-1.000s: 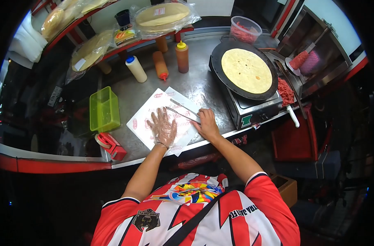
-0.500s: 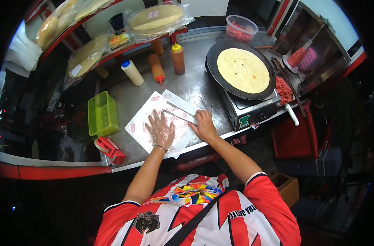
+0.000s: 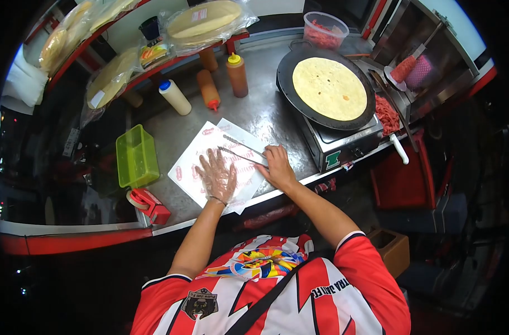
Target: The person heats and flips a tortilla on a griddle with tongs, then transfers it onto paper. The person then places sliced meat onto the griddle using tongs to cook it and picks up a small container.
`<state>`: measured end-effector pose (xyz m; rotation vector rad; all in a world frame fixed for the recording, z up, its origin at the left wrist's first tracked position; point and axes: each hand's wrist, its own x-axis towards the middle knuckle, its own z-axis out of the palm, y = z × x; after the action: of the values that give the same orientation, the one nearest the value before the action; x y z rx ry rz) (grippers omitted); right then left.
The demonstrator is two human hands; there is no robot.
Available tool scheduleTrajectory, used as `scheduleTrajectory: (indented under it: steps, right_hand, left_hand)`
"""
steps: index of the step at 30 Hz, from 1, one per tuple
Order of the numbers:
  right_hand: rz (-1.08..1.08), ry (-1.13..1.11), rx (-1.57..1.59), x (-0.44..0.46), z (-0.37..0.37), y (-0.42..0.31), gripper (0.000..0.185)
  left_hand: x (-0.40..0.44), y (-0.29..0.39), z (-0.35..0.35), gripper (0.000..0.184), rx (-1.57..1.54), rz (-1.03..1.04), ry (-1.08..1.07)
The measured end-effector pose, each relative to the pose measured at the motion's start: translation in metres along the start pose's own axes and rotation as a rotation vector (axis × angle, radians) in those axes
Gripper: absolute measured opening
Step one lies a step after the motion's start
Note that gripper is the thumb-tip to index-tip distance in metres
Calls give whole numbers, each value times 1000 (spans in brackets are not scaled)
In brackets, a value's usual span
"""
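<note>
My left hand [image 3: 216, 177], in a clear plastic glove, lies flat with fingers spread on printed white wrapping paper [image 3: 190, 167]. Under it a second sheet sticks out to the right. My right hand [image 3: 278, 166] is bare and closed around the handle end of metal tongs [image 3: 244, 156]. The tongs' two arms stand apart over the paper, their tips pointing left toward my gloved fingers. To the right, a flatbread [image 3: 330, 89] lies on a round black griddle [image 3: 288, 84] on a gas stove [image 3: 349, 146].
Squeeze bottles [image 3: 175, 97] stand behind the paper. At left are a green plastic box [image 3: 137, 156] and a red tape dispenser [image 3: 153, 206]. Shredded meat [image 3: 386, 114] and a white-handled knife [image 3: 399, 149] lie right of the stove. Bagged flatbreads [image 3: 204, 22] rest on a shelf.
The camera view has shifted slightly. Both hands, the tongs and the paper keep nearly the same positions.
</note>
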<state>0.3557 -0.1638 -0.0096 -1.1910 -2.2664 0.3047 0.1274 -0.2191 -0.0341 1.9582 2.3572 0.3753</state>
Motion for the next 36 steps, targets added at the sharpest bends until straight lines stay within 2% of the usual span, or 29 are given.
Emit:
scheduleTrajectory:
  steps: [5, 23, 36]
  right_hand:
    - [-3, -3, -1, 1, -4, -3, 49]
    - [-13, 36, 28, 0, -3, -1, 51]
    - [2, 21, 12, 2, -2, -2, 52]
  left_hand:
    - [0, 0, 1, 77, -71, 6, 45]
    - [1, 4, -7, 79, 38, 4, -20]
    - [1, 1, -3, 79, 3, 4, -3]
